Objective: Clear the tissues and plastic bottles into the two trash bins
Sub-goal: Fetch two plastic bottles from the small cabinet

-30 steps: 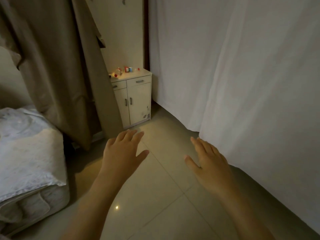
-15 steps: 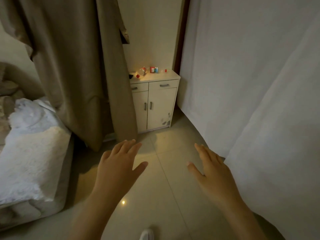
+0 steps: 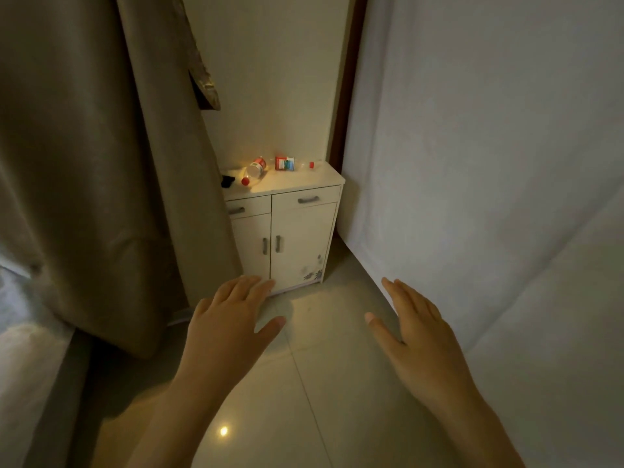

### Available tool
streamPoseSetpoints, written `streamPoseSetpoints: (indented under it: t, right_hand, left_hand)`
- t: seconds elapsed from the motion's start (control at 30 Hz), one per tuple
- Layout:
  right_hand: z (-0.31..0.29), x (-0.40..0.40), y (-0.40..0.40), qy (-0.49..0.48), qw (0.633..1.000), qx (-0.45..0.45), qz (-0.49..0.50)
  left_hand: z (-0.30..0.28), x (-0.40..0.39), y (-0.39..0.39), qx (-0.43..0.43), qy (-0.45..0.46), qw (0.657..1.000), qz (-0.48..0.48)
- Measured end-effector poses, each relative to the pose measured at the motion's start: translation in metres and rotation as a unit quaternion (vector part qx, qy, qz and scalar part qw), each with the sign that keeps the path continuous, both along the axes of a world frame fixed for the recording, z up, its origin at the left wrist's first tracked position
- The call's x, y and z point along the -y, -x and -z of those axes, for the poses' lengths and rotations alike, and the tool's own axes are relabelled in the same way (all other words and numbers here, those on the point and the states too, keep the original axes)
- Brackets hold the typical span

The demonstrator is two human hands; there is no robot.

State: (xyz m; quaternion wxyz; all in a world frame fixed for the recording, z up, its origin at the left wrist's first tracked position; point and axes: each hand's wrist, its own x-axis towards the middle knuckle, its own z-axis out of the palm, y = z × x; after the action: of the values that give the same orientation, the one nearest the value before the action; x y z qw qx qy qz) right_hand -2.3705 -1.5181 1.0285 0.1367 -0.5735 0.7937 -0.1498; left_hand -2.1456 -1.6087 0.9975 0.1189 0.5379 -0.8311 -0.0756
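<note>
A clear plastic bottle with red cap and red label (image 3: 254, 171) is lying on its side on the white cabinet top, cap toward the camera; a second red-labelled clear bottle (image 3: 293, 163) is lying behind it.

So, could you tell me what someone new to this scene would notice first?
Probably the two open hands, left hand and right hand, held out empty over the tiled floor. Beyond them, a white cabinet stands in the corner. On its top, plastic bottles lie on their sides: a red-capped bottle at the left and a second bottle further back.
</note>
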Motion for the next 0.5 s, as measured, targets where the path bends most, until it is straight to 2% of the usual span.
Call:
streamPoseSetpoints:
  t: [0.5]
  right_hand:
    - [0.034, 0.327, 0.112, -0.012, 0.993, 0.029, -0.116]
  left_hand:
    - [0.033, 0.265, 0.104, 0.026, -0.025, 0.994, -0.101]
